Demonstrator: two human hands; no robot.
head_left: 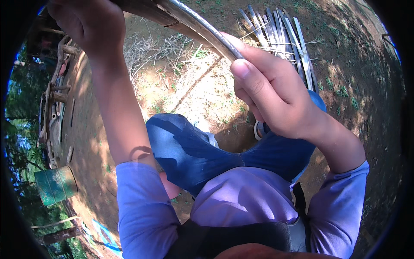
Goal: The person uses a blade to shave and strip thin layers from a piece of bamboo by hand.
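A long split bamboo strip, brown with a pale cut edge, slants across the top of the view from upper left down to the centre. Its near end is pinched by my right hand, the thumb lying along the cut edge and the fingers curled underneath. Raised at the upper left, my left hand is closed around the strip's other part. The upper edge of the picture cuts off some of those fingers. Both hands are above my knees in blue jeans.
Several split bamboo strips lie in a bundle on the ground ahead to the right. Thin pale shavings are scattered in front of me. At the left are a green metal drum and a rough wooden log frame.
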